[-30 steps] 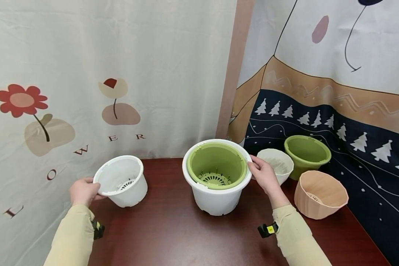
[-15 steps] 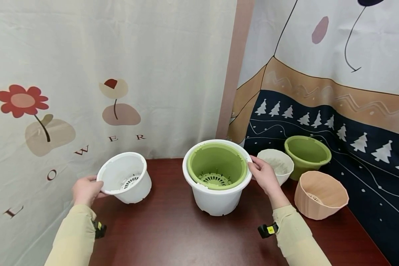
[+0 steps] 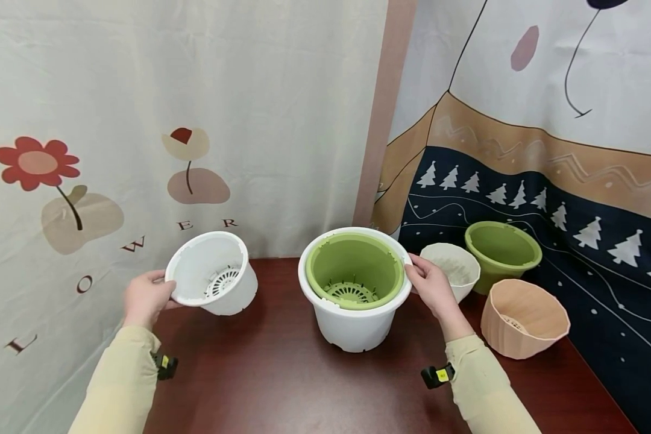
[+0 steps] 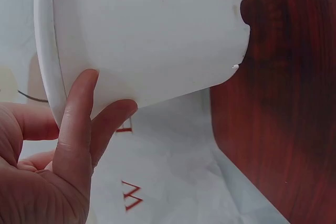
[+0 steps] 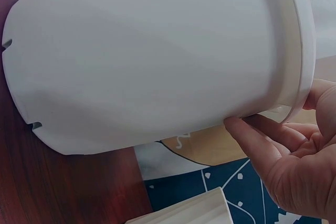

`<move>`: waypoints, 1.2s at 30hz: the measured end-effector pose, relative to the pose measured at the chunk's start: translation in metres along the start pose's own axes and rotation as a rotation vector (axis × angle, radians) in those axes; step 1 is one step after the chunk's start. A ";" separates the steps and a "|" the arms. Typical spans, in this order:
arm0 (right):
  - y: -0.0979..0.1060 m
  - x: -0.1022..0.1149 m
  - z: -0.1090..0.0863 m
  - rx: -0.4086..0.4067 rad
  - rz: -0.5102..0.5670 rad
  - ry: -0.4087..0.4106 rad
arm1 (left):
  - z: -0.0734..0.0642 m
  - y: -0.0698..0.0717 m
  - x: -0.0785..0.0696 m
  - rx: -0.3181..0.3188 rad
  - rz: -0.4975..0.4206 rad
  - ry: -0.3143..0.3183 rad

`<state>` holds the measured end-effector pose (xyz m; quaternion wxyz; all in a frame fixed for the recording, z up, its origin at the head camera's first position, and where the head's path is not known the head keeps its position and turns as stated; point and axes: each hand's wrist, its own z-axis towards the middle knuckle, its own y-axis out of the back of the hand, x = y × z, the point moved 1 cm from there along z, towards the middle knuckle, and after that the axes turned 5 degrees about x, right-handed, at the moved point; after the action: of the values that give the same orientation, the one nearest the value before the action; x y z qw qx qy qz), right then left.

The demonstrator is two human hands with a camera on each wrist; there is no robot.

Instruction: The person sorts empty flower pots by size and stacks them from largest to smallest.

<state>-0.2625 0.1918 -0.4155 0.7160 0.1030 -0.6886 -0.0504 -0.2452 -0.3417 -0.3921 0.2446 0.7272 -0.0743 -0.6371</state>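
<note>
My left hand (image 3: 147, 298) pinches the rim of a small white flowerpot (image 3: 244, 290), thumb over the edge and fingers under it. In the left wrist view the pot's notched base (image 4: 242, 14) shows, apparently raised off the table. A larger white flowerpot (image 3: 352, 330) stands upright at mid-table, and a green pot (image 3: 352, 259) with a slotted bottom sits inside it. At the large pot's right rim, my right hand (image 3: 431, 286) grips the edge; in the right wrist view its fingers (image 5: 252, 145) lie against the outer wall below the rim.
Right of the large pot stand a faceted white pot (image 3: 451, 265), another green pot (image 3: 501, 244) and a ribbed pink pot (image 3: 523, 319). Printed curtains (image 3: 282, 120) hang behind the dark red table (image 3: 304, 392).
My left hand has moved right and upward with the small white flowerpot, bringing it closer to the large one. My right hand and the nested pots have stayed in place.
</note>
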 end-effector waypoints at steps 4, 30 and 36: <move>0.000 -0.001 0.000 0.000 -0.006 -0.003 | 0.001 -0.002 -0.007 -0.014 0.007 -0.016; 0.000 -0.001 0.000 -0.003 0.017 0.016 | -0.010 -0.005 -0.060 -0.001 -0.002 -0.132; 0.000 -0.001 0.001 -0.003 0.025 0.021 | -0.012 -0.005 -0.070 -0.006 -0.006 -0.163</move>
<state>-0.2633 0.1920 -0.4168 0.7237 0.0941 -0.6824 -0.0414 -0.2471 -0.3046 -0.3308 0.2379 0.6723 -0.0900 -0.6952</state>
